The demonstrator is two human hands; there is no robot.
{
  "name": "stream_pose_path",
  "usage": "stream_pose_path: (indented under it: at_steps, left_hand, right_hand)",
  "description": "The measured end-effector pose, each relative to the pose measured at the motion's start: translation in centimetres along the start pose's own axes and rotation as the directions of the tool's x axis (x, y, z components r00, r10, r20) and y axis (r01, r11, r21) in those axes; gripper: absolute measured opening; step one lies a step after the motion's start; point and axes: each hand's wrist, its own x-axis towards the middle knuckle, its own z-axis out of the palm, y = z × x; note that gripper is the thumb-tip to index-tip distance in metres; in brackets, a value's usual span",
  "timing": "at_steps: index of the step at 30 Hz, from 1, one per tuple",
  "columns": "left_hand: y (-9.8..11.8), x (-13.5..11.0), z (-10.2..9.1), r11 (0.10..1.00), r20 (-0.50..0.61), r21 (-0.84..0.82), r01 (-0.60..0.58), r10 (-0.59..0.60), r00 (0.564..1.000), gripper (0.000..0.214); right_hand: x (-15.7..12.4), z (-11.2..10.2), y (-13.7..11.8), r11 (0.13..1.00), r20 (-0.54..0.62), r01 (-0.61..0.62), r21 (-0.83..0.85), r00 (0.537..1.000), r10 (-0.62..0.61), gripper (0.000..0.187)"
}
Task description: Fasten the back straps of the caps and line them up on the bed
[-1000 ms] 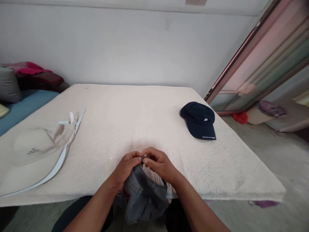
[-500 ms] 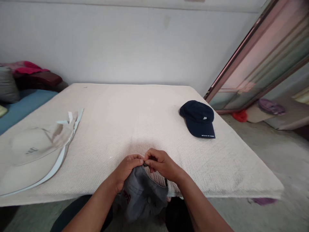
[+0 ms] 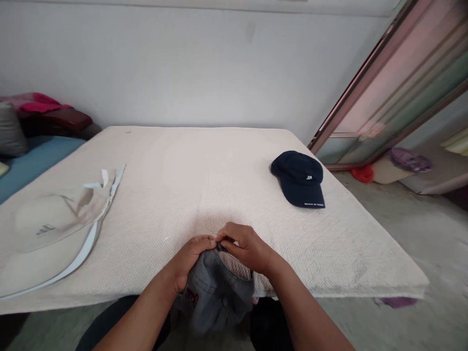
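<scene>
Head view: my left hand [image 3: 190, 259] and right hand [image 3: 247, 248] pinch closed on the back strap of the grey cap [image 3: 215, 295], its crown hanging off the mattress [image 3: 204, 170] edge so the strap faces me.

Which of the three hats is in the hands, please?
The grey cap, pinched by the left hand and right hand; the navy cap and beige sun hat lie apart, untouched.

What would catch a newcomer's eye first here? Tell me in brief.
The left hand and the right hand meet at the near edge of the cream pad, pinching the rim of a grey cap. A navy cap lies alone on the pad to the right, and a wide beige sun hat sprawls at its left edge.
</scene>
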Motion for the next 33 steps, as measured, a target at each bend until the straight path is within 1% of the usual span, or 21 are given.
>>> stream_pose_path:
  at_steps: [4, 6, 9, 11, 13, 14, 16, 17, 18, 19, 20, 21, 22, 23, 26, 28, 31, 33]
  left_hand:
    - [-0.2, 0.1, -0.1, 1.000, -0.014, 0.008, 0.007, -0.007, 1.000, 0.007]
    - [-0.3, 0.2, -0.1, 0.999, -0.024, 0.033, -0.006, 0.007, 1.000, 0.008]
    - [-0.5, 0.6, -0.1, 0.997, -0.018, 0.074, -0.004, 0.006, 1.000, 0.008]
    - [-0.7, 0.8, 0.0, 0.994, -0.002, 0.106, 0.017, -0.017, 1.000, 0.009]
    - [-0.9, 0.8, 0.1, 0.991, -0.010, 0.133, 0.028, -0.027, 1.000, 0.009]
    - [-1.0, 0.7, 0.1, 0.990, -0.018, 0.138, 0.028, -0.026, 1.000, 0.009]
    - [-0.9, 0.6, 0.1, 0.991, -0.024, 0.127, 0.030, -0.027, 0.999, 0.009]
    - [-0.9, 0.5, 0.1, 0.993, -0.019, 0.117, 0.034, -0.032, 0.999, 0.009]
    - [-0.7, 0.4, 0.1, 0.994, -0.006, 0.106, 0.037, -0.037, 0.999, 0.010]
    - [-0.6, 0.3, 0.1, 0.995, 0.007, 0.097, 0.038, -0.039, 0.999, 0.011]
    - [-0.4, 0.2, 0.1, 0.995, 0.019, 0.092, 0.034, -0.036, 0.999, 0.011]
    - [-0.3, 0.2, 0.1, 0.996, 0.029, 0.091, 0.023, -0.026, 0.999, 0.012]
    - [-0.1, 0.1, 0.1, 0.996, 0.039, 0.092, 0.008, -0.012, 0.999, 0.012]
    - [0.0, 0.1, 0.1, 0.996, 0.052, 0.091, -0.006, 0.002, 0.999, 0.011]
    - [0.1, 0.0, 0.1, 0.996, 0.100, 0.085, -0.035, 0.026, 0.995, 0.006]
    - [0.1, 0.0, 0.0, 0.996, 0.097, 0.085, -0.033, 0.025, 0.995, 0.009]
    - [-0.1, 0.0, -0.1, 0.995, 0.061, 0.098, -0.010, 0.004, 0.998, 0.011]
    - [-0.2, -0.1, -0.1, 0.995, 0.068, 0.098, 0.001, -0.008, 0.998, 0.008]
  right_hand:
    - [0.0, 0.4, 0.0, 0.987, 0.022, -0.033, -0.156, 0.999, 0.037, 0.010]
    - [0.0, 0.8, -0.1, 0.969, 0.006, -0.043, -0.243, 0.999, 0.045, 0.009]
    - [0.1, 1.3, -0.3, 0.937, -0.048, -0.004, -0.350, 0.999, -0.014, 0.009]
    - [0.1, 1.3, -0.6, 0.934, -0.103, 0.024, -0.358, 0.993, -0.065, 0.011]
    - [0.1, 1.0, -0.9, 0.963, -0.193, 0.008, -0.271, 0.979, -0.062, 0.010]
    - [0.0, 0.9, -1.0, 0.981, -0.244, -0.021, -0.191, 0.970, -0.026, 0.010]
    - [-0.1, 0.6, -0.9, 0.995, -0.304, -0.090, 0.052, 0.947, 0.102, 0.010]
    - [-0.2, 0.6, -0.8, 0.971, -0.295, -0.116, 0.207, 0.939, 0.175, 0.009]
    - [-0.2, 0.6, -0.6, 0.921, -0.259, -0.132, 0.366, 0.936, 0.237, 0.007]
    - [-0.2, 0.6, -0.4, 0.848, -0.204, -0.139, 0.512, 0.939, 0.277, 0.006]
    - [-0.2, 0.8, -0.2, 0.765, -0.142, -0.145, 0.628, 0.945, 0.296, 0.005]
    - [-0.2, 0.9, 0.0, 0.688, -0.088, -0.152, 0.709, 0.950, 0.300, 0.005]
    - [-0.2, 1.1, 0.2, 0.630, -0.052, -0.157, 0.761, 0.953, 0.299, 0.006]
    - [-0.1, 1.2, 0.3, 0.588, -0.031, -0.159, 0.793, 0.954, 0.300, 0.007]
    - [-0.1, 1.5, 0.2, 0.513, -0.020, -0.151, 0.845, 0.949, 0.313, 0.011]
    - [-0.1, 1.5, 0.0, 0.497, -0.014, -0.156, 0.853, 0.947, 0.321, 0.013]
    - [-0.1, 1.5, -0.3, 0.529, 0.009, -0.187, 0.828, 0.947, 0.321, 0.013]
    - [-0.1, 1.6, -0.3, 0.533, 0.033, -0.212, 0.819, 0.945, 0.326, 0.015]
